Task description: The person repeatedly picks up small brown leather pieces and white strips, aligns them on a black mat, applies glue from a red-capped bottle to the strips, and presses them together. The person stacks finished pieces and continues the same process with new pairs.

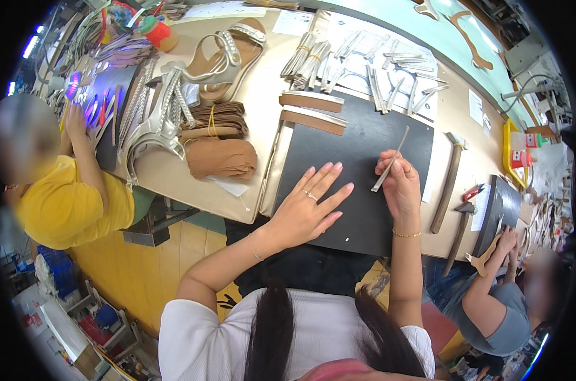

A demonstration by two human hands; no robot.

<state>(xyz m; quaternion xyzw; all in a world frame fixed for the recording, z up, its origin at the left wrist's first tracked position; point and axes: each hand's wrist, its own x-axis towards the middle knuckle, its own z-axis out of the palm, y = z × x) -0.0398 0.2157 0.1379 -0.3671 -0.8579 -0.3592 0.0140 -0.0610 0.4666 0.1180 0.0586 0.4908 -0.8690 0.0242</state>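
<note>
My right hand (402,183) pinches a thin silvery strip (400,143) between thumb and fingers, holding it slantwise above the black mat (361,219). My left hand (307,202) is open, its fingers spread over the mat's near left part with nothing in them. At the mat's far left edge lie two brown strips (313,118) with pale silvery edges. Beyond them are rubber-banded bundles of narrow silvery strips (306,62). Several loose strips (405,60) are scattered on white printed sheets behind the mat.
Two hammers (448,184) lie right of the mat. To the left are stacked brown leather pieces (221,159), silver braided straps (154,127) and a sandal (250,57). A yellow tray (510,149) holds bottles. Other people (72,197) work at either side.
</note>
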